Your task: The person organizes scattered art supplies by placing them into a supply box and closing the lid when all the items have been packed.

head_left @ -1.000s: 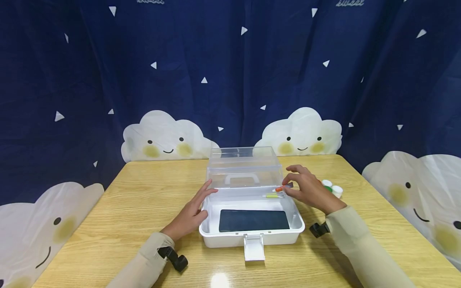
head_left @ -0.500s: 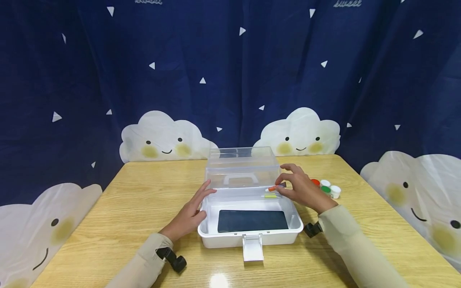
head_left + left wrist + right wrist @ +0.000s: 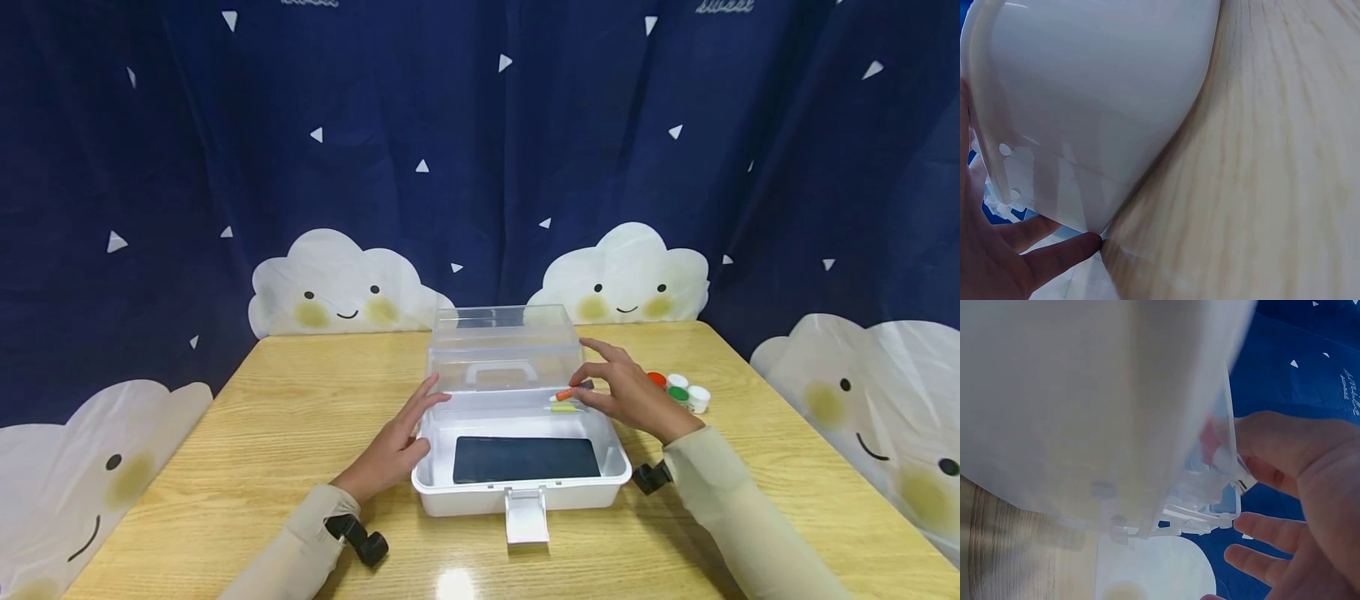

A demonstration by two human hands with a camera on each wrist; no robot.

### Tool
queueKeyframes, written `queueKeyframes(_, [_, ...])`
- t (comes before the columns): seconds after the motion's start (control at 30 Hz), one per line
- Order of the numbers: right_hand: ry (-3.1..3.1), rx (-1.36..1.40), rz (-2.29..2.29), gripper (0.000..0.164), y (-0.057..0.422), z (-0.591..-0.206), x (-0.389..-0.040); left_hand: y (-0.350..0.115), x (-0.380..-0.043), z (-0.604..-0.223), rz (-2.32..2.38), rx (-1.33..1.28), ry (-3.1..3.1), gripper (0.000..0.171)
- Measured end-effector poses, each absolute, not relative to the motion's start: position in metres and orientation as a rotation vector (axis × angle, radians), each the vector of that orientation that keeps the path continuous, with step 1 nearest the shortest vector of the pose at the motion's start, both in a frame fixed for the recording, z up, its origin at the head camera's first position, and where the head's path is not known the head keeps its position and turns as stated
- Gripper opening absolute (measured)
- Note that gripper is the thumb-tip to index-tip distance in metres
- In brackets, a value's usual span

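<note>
An opened white plastic case (image 3: 517, 500) stands on the table, its clear lid (image 3: 506, 337) tipped back behind it. My right hand (image 3: 633, 398) pinches a small orange tube (image 3: 564, 395) with a white tip and dark end, over the case's back right part. In the right wrist view the tube is mostly hidden behind the case's side. Just below it lies a slim yellow-green pen-like thing (image 3: 562, 408) inside the case. My left hand (image 3: 390, 450) rests on the case's left rim with its fingers fairly straight. A dark flat slab (image 3: 525, 460) lies on the case floor.
Several small jars (image 3: 678, 393) with red, white and green lids stand right of the case, behind my right wrist. A white latch (image 3: 527, 517) hangs down at the case's front. The wooden table (image 3: 300, 400) ends at a blue curtain (image 3: 375, 125).
My right hand has moved a little left with the orange tube, further over the case. The red-lidded jar has come into sight. My left hand stays on the rim.
</note>
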State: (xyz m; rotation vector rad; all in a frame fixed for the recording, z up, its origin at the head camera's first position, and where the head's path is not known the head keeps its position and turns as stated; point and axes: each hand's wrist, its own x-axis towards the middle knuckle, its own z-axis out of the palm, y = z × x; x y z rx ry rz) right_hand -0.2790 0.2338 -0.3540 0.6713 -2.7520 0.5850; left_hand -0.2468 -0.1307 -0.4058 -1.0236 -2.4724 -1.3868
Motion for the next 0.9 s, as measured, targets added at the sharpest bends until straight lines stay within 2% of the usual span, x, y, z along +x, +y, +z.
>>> queueKeyframes(0.47, [-2.778,0.66,0.61,0.009,0.2332,-0.3539,-0.2789,-0.1309,-0.2469,-0.4046,-1.394,-1.024,-2.474,0.065])
queueKeyframes(0.73, [-2.778,0.651,0.578,0.017,0.2322,-0.3535,-0.2787,-0.1314,-0.2468,-0.4053,-1.392,-1.023,-2.48,0.065])
queueKeyframes(0.9, [-2.773,0.655,0.583,0.017,0.232,-0.3535,-0.2786,-0.1316,-0.2472,-0.4054,-1.399,-1.035,-2.473,0.065])
